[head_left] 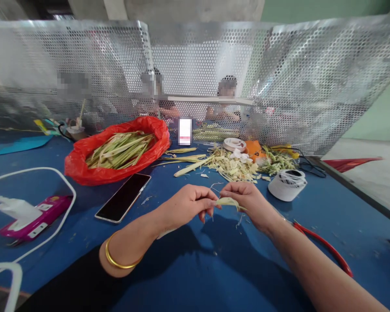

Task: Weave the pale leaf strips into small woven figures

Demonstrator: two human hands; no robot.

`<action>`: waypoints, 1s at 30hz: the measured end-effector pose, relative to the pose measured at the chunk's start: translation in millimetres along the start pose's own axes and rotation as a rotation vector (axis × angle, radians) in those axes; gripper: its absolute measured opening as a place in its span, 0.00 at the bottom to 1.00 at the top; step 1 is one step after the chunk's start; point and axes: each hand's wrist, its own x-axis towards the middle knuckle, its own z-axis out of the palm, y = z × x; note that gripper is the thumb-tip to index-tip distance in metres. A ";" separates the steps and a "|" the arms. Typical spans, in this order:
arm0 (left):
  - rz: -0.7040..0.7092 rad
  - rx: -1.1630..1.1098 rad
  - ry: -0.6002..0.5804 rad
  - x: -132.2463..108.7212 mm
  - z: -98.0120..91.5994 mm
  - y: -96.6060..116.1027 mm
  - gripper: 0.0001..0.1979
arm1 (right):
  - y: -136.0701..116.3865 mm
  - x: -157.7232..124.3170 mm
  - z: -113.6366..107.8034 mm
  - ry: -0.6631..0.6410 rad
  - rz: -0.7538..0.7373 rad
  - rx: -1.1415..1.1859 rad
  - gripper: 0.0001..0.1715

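My left hand and my right hand meet above the blue table. Both pinch a small pale green leaf strip held between their fingertips. A thin white thread curls up from the strip. A gold bangle sits on my left wrist. Behind the hands lies a heap of cut leaf pieces. A red plastic bag full of long green leaf strips stands at the back left.
A black phone lies left of my hands, a pink packet with a white cable further left. A white thread spool stands right, a red-handled tool under my right forearm. A perforated metal screen fences the table; people sit behind it.
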 end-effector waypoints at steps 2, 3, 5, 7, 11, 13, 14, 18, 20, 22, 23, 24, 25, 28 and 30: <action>0.020 -0.038 0.020 1.1 -1.4 0.9 0.05 | 5.4 0.8 4.6 0.014 0.063 0.117 0.16; 0.025 -0.052 0.030 1.5 -1.9 0.9 0.05 | 7.8 0.7 7.8 0.020 0.076 0.162 0.16; 0.030 -0.070 0.065 2.1 -2.3 0.2 0.04 | 11.3 -0.5 14.8 0.030 0.103 0.234 0.16; 0.037 -0.078 0.119 2.7 -2.2 -0.8 0.03 | 12.6 -2.1 21.4 0.045 0.125 0.274 0.15; 0.052 -0.046 0.245 4.9 -3.5 -2.5 0.03 | 11.9 -4.5 29.5 0.091 0.111 0.231 0.15; 0.071 0.012 0.305 6.2 -5.1 -3.8 0.04 | 11.8 -5.4 31.3 0.119 0.061 0.142 0.15; 0.087 0.051 0.327 6.7 -6.0 -4.7 0.04 | 12.0 -6.2 32.0 0.134 0.015 0.083 0.15; 0.160 0.220 0.380 7.7 -8.3 -9.8 0.07 | 12.5 -13.6 34.6 0.188 -0.204 -0.184 0.15; 0.176 0.282 0.388 7.6 -8.0 -11.6 0.07 | 12.0 -18.4 35.7 0.209 -0.329 -0.326 0.14; 0.184 0.337 0.389 7.4 -6.7 -12.3 0.07 | 11.0 -22.2 36.3 0.218 -0.474 -0.479 0.14; 0.188 0.372 0.388 7.2 -5.9 -12.5 0.08 | 10.4 -23.5 36.3 0.219 -0.542 -0.556 0.14; 0.193 0.412 0.386 7.1 -5.1 -12.5 0.08 | 9.8 -24.4 36.1 0.219 -0.599 -0.629 0.14; 0.196 0.456 0.383 7.0 -4.3 -12.5 0.08 | 9.1 -25.1 35.6 0.220 -0.644 -0.696 0.15; 0.200 0.600 0.363 6.6 -2.8 -12.4 0.09 | 6.1 -25.5 31.4 0.242 -0.721 -0.831 0.15; 0.210 0.688 0.309 5.6 -2.2 -11.7 0.09 | 3.0 -24.3 26.0 0.235 -0.715 -0.843 0.14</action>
